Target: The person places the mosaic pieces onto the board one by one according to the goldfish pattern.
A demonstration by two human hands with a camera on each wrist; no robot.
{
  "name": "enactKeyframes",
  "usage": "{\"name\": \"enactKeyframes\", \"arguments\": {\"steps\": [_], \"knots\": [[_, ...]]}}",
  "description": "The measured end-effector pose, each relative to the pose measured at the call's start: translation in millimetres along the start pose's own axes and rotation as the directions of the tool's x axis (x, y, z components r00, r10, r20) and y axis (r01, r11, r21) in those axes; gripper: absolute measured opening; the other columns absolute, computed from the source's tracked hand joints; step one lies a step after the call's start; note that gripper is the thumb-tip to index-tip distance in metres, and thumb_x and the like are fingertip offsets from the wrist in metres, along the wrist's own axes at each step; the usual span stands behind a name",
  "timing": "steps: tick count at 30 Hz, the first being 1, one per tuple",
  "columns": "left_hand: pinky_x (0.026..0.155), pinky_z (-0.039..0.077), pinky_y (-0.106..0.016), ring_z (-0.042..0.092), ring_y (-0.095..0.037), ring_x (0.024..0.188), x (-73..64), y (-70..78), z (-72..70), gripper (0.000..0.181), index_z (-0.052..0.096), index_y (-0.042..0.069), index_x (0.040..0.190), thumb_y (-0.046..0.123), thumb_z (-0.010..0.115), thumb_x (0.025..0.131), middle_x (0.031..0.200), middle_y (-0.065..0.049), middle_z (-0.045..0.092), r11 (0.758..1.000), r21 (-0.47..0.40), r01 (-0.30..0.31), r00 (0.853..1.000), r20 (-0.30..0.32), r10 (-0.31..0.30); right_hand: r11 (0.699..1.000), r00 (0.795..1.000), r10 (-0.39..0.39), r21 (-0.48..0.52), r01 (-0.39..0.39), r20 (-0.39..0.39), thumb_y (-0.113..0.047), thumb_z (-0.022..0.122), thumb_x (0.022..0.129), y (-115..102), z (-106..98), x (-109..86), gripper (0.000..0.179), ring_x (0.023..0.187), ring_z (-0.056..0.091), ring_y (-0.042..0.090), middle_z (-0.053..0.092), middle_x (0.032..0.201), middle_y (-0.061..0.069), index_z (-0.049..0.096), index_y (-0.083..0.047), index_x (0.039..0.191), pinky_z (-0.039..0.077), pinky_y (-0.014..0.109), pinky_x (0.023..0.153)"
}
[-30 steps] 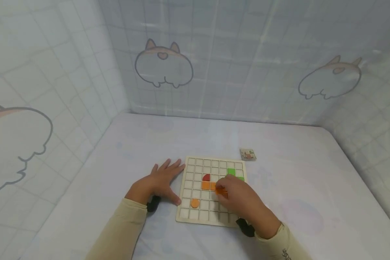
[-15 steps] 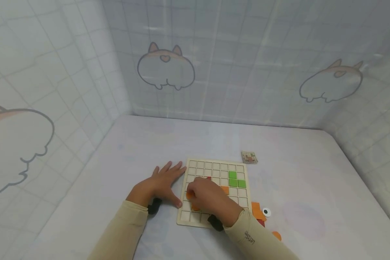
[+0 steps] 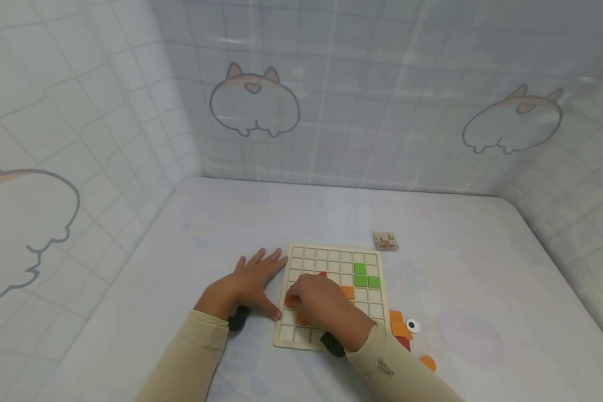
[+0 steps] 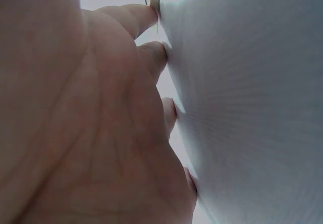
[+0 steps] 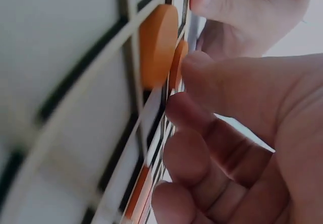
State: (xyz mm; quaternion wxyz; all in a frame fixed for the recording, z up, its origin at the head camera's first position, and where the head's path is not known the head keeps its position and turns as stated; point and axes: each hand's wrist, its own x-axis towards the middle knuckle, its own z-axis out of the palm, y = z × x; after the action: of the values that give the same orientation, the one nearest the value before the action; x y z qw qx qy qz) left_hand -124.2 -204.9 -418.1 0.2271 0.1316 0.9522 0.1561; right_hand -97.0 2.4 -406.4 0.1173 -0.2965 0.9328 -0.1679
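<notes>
A pale wooden grid board [image 3: 309,254] lies on the table. My right hand [image 3: 324,304] is over its left part, thumb and fingertips pinching a small orange piece [image 5: 178,65] close to the cells. Nearer the wrist camera sits an orange disc [image 5: 159,47] in a cell. Fingers spread, my left hand [image 3: 246,287] rests on the table, with fingertips and thumb at the board's left edge. Green squares [image 3: 360,280] fill cells at the upper right, and an orange square [image 3: 348,292] lies below them. A red piece [image 3: 322,274] is mostly hidden behind my right hand.
Right of the board are loose orange pieces [image 3: 398,324], a white eye disc [image 3: 412,326], a red piece [image 3: 405,343] and an orange disc [image 3: 428,363]. A small pattern card [image 3: 385,241] lies beyond the upper right corner. Printed sheets enclose the table at the back and sides.
My right hand has moved left across the board, uncovering the green squares, an orange square and the loose pieces. During the last half second it barely moves. My left hand stays put.
</notes>
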Motion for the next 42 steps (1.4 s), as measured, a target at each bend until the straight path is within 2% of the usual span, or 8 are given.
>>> {"name": "enactKeyframes", "arguments": {"steps": [4,8,11,16,23,28,35,42], "knots": [[0.123,-0.002,-0.068,-0.002,-0.032,0.16,0.2,1.2,-0.8,0.129,0.023,0.027,0.163,0.059,0.092,0.059,0.172,0.003,0.011,1.0,0.002,0.009,1.0,-0.006,-0.009,1.0,0.999,0.021,0.024,-0.021,-0.034,-0.021,0.069,0.096,12.3,-5.5,-18.1,0.021,0.11,0.067,0.011,0.073,0.116,-0.009,0.079,-0.023,0.115,0.055,0.035,0.095],[0.123,-0.003,-0.067,-0.002,-0.031,0.16,0.1,0.5,-2.8,0.13,0.024,0.028,0.163,0.058,0.094,0.058,0.172,0.003,0.012,1.0,0.002,0.024,0.999,-0.025,-0.024,0.997,0.995,0.054,0.061,-0.049,-0.087,-0.019,0.072,0.093,29.6,-17.7,-42.7,0.024,0.107,0.067,0.014,0.073,0.114,-0.007,0.077,-0.02,0.116,0.055,0.037,0.094],[0.123,-0.004,-0.067,-0.004,-0.03,0.16,0.1,-1.2,-3.5,0.131,0.022,0.029,0.163,0.058,0.094,0.057,0.172,0.004,0.01,0.999,-0.006,0.031,0.999,-0.021,-0.031,0.985,0.986,0.147,0.103,-0.138,-0.082,-0.018,0.075,0.091,45.1,-28.1,-62.1,0.025,0.106,0.065,0.015,0.072,0.114,-0.006,0.077,-0.019,0.116,0.055,0.039,0.095],[0.123,-0.005,-0.066,-0.005,-0.03,0.16,-1.8,-2.8,-2.9,0.132,0.022,0.029,0.163,0.058,0.094,0.057,0.172,0.004,0.009,0.999,-0.024,0.038,0.999,-0.011,-0.039,0.946,0.952,0.305,0.129,-0.298,-0.033,-0.016,0.075,0.089,76.5,-40.5,-95.0,0.026,0.115,0.063,0.019,0.068,0.12,-0.003,0.076,-0.019,0.115,0.053,0.046,0.099],[0.123,-0.005,-0.067,-0.005,-0.032,0.16,-4.8,-4.8,-6.3,0.132,0.021,0.026,0.164,0.06,0.093,0.058,0.173,0.001,0.009,0.999,-0.031,0.022,1.0,0.004,-0.022,0.89,0.897,0.437,0.113,-0.441,0.065,-0.025,0.081,0.084,110.1,-34.8,-130.8,0.026,0.091,0.057,0.013,0.066,0.113,-0.006,0.077,-0.022,0.109,0.056,0.04,0.082],[0.123,-0.005,-0.067,-0.005,-0.032,0.16,-5.5,-6.8,-8.0,0.132,0.021,0.026,0.164,0.06,0.093,0.058,0.173,0.001,0.009,0.999,-0.029,0.025,1.0,-0.004,-0.025,0.871,0.884,0.46,0.151,-0.467,0.082,-0.025,0.082,0.083,118.0,-32.5,-138.0,0.026,0.092,0.056,0.014,0.067,0.111,-0.008,0.077,-0.022,0.107,0.054,0.04,0.083],[0.123,-0.005,-0.066,-0.006,-0.032,0.16,-6.9,-5.8,-3.8,0.132,0.022,0.027,0.164,0.059,0.093,0.057,0.173,0.002,0.009,0.998,-0.047,0.03,1.0,-0.002,-0.031,0.89,0.899,0.437,0.125,-0.438,0.039,-0.022,0.078,0.088,115.4,-27.4,-137.4,0.03,0.085,0.054,0.013,0.067,0.104,-0.007,0.076,-0.021,0.118,0.049,0.032,0.073],[0.123,-0.006,-0.066,-0.007,-0.032,0.16,-8.6,-4.7,-6.5,0.132,0.02,0.027,0.164,0.059,0.093,0.058,0.173,0.002,0.008,0.999,-0.036,0.035,0.999,0.01,-0.035,0.884,0.897,0.438,0.155,-0.441,0.059,-0.031,0.083,0.083,114.0,-23.1,-137.9,0.042,0.097,0.059,0.012,0.067,0.112,-0.007,0.072,-0.024,0.123,0.055,0.04,0.087]]}}
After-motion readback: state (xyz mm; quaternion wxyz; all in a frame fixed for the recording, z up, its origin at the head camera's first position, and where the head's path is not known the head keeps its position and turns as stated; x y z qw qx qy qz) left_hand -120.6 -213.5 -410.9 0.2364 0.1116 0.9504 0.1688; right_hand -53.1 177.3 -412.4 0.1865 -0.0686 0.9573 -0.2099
